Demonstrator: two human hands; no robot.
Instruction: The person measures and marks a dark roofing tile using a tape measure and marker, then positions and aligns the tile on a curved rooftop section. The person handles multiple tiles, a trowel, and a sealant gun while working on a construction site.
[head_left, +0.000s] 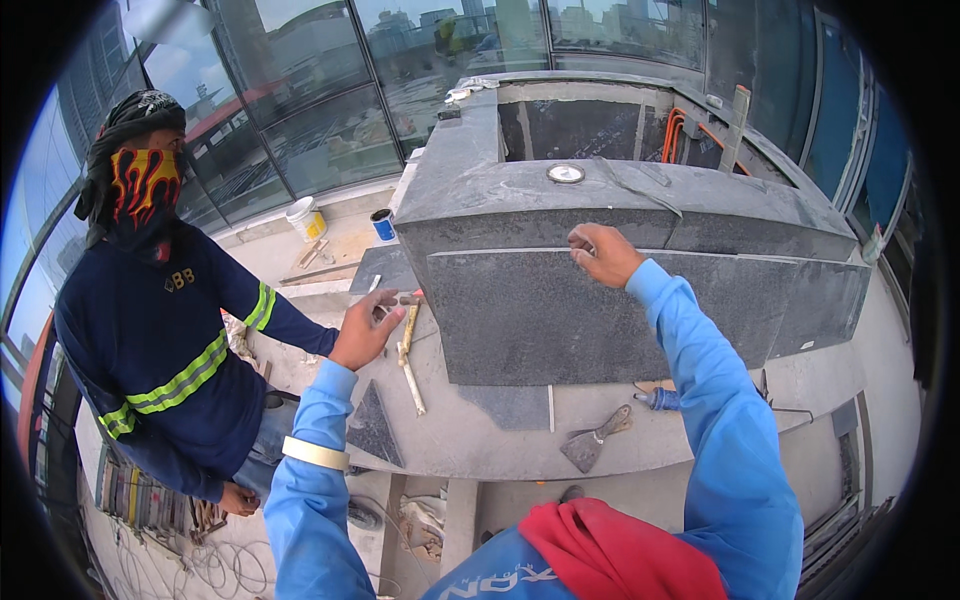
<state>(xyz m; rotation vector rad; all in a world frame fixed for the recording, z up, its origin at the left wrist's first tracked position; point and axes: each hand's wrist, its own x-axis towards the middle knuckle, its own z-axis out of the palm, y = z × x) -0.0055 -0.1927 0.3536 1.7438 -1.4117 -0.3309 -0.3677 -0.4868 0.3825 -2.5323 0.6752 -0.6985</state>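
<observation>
Holds the left hand (366, 330) and the right hand (606, 255) raised, well apart from each other, before a dark grey, speckled, stone-clad box (590, 320) standing upright straight ahead. Parts left thumb and fingertips around a gap near the box's left end, with nothing clearly gripped; overlaps in this view the head of a hammer-like tool with a yellow-and-white handle (406, 345), contact impossible to tell. Curls the right before the box's upper front; cannot tell fingertips meeting from fingertips merely close, nor rule out something thin between them.

Wears a cream-coloured ring of tape (316, 453) around the left forearm, over the light blue sleeve, probably for quick reach with both hands free.

On the box's flat top, near the front edge, a round, white-faced disc with a metallic rim (565, 173), perhaps laid there for handiness. On the pale grey ledge (500, 455) below, a wide-bladed grey scraper (597, 437) lying flat, likely within easy reach; a blue cylindrical object (660, 399) near the right sleeve; a dark triangular stone piece (372, 428), apparently set aside. Close by on the left, a co-worker in a navy top with reflective bands (190, 350), one hand hanging low.
</observation>
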